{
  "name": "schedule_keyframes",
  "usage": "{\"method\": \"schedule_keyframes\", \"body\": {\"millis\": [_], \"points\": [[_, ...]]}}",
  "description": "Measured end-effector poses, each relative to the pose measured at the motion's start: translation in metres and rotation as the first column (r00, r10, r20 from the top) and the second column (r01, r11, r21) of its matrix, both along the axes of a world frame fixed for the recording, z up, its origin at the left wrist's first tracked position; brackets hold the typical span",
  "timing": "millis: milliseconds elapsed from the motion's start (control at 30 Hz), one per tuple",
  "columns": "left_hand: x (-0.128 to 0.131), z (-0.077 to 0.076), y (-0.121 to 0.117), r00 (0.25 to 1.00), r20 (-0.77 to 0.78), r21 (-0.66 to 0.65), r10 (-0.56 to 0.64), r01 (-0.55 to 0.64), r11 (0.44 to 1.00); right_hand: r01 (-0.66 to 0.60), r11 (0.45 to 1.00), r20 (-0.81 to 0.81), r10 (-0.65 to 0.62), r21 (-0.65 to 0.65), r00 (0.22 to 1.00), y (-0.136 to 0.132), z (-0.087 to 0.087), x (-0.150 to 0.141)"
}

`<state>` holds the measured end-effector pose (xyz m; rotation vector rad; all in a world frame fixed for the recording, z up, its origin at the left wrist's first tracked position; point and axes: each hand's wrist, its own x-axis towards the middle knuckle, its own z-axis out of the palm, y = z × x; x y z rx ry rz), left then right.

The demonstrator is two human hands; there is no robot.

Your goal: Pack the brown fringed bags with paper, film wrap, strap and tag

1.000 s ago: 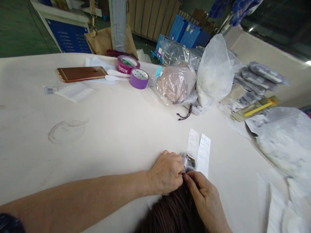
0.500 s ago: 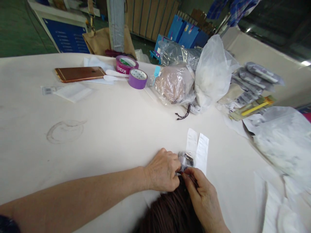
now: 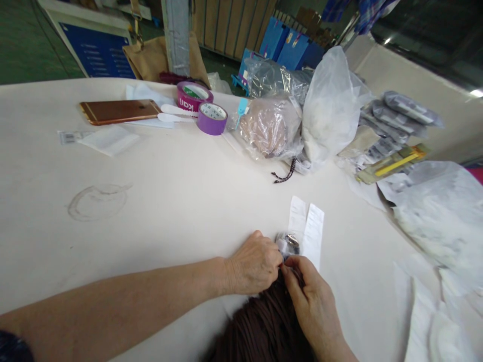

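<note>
A dark brown bundle of braided hair [image 3: 264, 327] lies at the table's near edge. My left hand [image 3: 253, 265] and my right hand [image 3: 315, 306] meet at its far end, fingers pinched together on the top of the bundle. Just beyond my fingertips lies a small clear packet with a metal piece [image 3: 289, 244]. Two white paper strips [image 3: 306, 231] lie side by side under and past that packet.
On the white table [image 3: 181, 191] lie a gold phone [image 3: 118, 110], two purple tape rolls [image 3: 204, 108], folded white paper [image 3: 108, 140], a brown beaded cord [image 3: 284, 175], plastic bags [image 3: 302, 115] and grey packets [image 3: 400, 118]. White sheets [image 3: 437, 221] cover the right side.
My hands have stayed pinched at the bundle's end, shifting only slightly. The view has tilted a little, so the far objects sit higher in the picture.
</note>
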<state>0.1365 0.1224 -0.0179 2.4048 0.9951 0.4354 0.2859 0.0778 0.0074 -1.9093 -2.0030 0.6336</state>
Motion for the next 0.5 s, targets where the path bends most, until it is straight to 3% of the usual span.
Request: {"method": "schedule_keyframes", "body": {"millis": [500], "points": [[-0.004, 0.003, -0.011, 0.998, -0.053, 0.239, 0.015, -0.002, 0.971, 0.006, 0.999, 0.127, -0.012, 0.049, 0.992, -0.002, 0.001, -0.010]]}}
